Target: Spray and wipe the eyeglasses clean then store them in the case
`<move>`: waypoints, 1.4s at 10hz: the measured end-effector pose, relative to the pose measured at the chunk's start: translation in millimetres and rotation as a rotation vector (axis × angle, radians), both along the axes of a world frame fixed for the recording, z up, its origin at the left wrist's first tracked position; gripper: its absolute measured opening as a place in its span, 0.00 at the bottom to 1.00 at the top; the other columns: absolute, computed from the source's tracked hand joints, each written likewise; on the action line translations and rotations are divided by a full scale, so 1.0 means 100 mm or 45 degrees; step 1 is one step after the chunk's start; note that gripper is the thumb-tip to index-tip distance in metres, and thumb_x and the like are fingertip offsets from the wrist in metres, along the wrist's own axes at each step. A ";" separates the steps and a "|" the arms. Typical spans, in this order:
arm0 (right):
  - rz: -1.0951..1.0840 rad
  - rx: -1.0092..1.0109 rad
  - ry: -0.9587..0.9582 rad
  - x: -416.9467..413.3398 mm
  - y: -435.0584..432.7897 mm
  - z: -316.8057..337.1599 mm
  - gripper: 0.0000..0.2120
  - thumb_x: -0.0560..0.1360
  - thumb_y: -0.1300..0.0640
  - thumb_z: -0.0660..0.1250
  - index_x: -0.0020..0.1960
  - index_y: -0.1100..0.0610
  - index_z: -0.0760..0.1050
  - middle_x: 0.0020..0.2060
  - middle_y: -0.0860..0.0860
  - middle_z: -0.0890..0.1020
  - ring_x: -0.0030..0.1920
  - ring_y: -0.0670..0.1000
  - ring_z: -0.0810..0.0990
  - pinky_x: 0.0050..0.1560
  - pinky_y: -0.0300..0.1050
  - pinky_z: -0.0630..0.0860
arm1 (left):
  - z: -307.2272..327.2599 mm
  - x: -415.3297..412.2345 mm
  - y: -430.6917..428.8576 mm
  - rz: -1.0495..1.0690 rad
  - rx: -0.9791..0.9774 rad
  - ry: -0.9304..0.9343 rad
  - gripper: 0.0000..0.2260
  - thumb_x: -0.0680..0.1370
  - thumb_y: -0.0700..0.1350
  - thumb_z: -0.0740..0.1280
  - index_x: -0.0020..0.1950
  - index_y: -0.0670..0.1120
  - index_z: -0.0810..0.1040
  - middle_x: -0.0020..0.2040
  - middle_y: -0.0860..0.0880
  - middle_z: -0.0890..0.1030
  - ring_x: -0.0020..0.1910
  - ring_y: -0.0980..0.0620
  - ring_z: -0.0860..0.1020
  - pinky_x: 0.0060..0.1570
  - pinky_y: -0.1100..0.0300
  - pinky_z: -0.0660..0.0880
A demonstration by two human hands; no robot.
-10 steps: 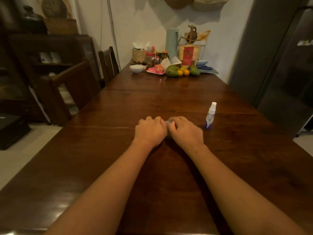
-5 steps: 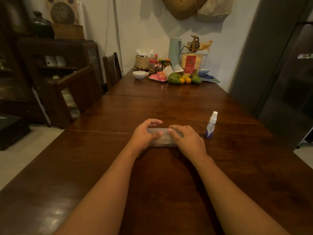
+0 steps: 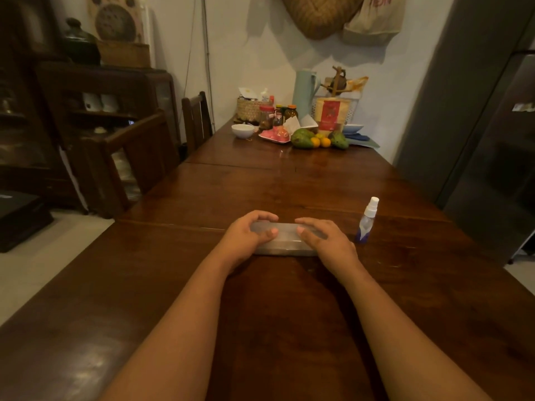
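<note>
My left hand (image 3: pixel 244 240) and right hand (image 3: pixel 328 243) are both on the eyeglass case (image 3: pixel 285 240), a translucent grey box lying flat and lengthwise left to right on the dark wooden bench (image 3: pixel 289 328), near-centre. Left fingers (image 3: pixel 262 217) are curled over the far edge of the case's left end, with the thumb on its top face, so the end is pinched between them. Right fingers (image 3: pixel 311 222) drape over the far edge of the right end, thumb tip pressed on top, gripping that end. The lid looks closed; I can't tell what is inside, too blurred. A spray bottle (image 3: pixel 367 221) stands upright just right of my right hand, apart from the case, with a white nozzle and a clear body with a blue base. At the far end of the bench are a white bowl (image 3: pixel 242 131), green fruit (image 3: pixel 302 138), small oranges (image 3: pixel 320 142), a pale green jug (image 3: pixel 304 92) and a wicker basket (image 3: pixel 249 109). A wooden chair (image 3: pixel 197 123) is at far left and a dark fridge (image 3: pixel 498 157) at right
</note>
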State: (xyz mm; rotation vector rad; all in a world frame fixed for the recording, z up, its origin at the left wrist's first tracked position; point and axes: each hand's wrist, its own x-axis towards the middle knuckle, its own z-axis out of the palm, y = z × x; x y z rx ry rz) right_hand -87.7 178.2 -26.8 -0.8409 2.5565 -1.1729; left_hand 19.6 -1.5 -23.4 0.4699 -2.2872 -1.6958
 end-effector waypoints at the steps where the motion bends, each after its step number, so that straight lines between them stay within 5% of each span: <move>1: 0.002 -0.063 -0.074 0.00 -0.01 0.01 0.09 0.78 0.38 0.64 0.57 0.29 0.75 0.62 0.38 0.70 0.68 0.50 0.68 0.71 0.61 0.63 | 0.01 -0.04 0.00 0.017 0.073 0.019 0.10 0.75 0.45 0.72 0.51 0.60 0.81 0.61 0.55 0.73 0.56 0.54 0.71 0.52 0.53 0.72; 2: -0.001 -0.069 -0.013 0.02 -0.01 0.00 0.10 0.78 0.39 0.63 0.58 0.29 0.75 0.63 0.39 0.70 0.67 0.48 0.69 0.69 0.59 0.63 | 0.00 -0.07 0.04 0.031 0.077 0.026 0.10 0.75 0.43 0.71 0.51 0.58 0.81 0.60 0.56 0.73 0.52 0.58 0.70 0.42 0.59 0.68; 5: 0.023 0.055 0.099 0.06 -0.02 0.02 0.16 0.81 0.37 0.57 0.68 0.31 0.67 0.61 0.40 0.66 0.60 0.44 0.63 0.69 0.56 0.59 | -0.11 -0.10 -0.03 0.177 -0.184 0.031 0.05 0.77 0.55 0.67 0.48 0.67 0.77 0.61 0.55 0.74 0.61 0.49 0.70 0.60 0.44 0.72; 10: -0.061 0.067 0.217 0.00 -0.12 0.00 0.22 0.79 0.34 0.57 0.71 0.35 0.67 0.76 0.43 0.63 0.74 0.50 0.63 0.70 0.63 0.59 | -0.12 -0.17 -0.02 0.329 -0.392 -0.012 0.09 0.77 0.61 0.64 0.56 0.63 0.72 0.59 0.54 0.74 0.59 0.51 0.72 0.52 0.52 0.74; 12: -0.088 -0.023 0.257 0.00 -0.13 0.09 0.16 0.79 0.41 0.63 0.67 0.37 0.73 0.74 0.41 0.66 0.74 0.48 0.63 0.69 0.63 0.67 | 0.03 -0.11 -0.05 0.332 -0.363 0.031 0.16 0.75 0.64 0.64 0.60 0.60 0.74 0.61 0.52 0.74 0.61 0.50 0.73 0.57 0.51 0.74; 14: 0.053 -0.100 0.375 -0.12 -0.24 0.62 0.16 0.79 0.53 0.66 0.65 0.40 0.75 0.69 0.41 0.72 0.70 0.44 0.69 0.68 0.50 0.71 | 0.66 -0.19 -0.21 0.269 -0.368 0.037 0.19 0.75 0.53 0.71 0.64 0.60 0.71 0.70 0.48 0.68 0.66 0.51 0.70 0.48 0.61 0.71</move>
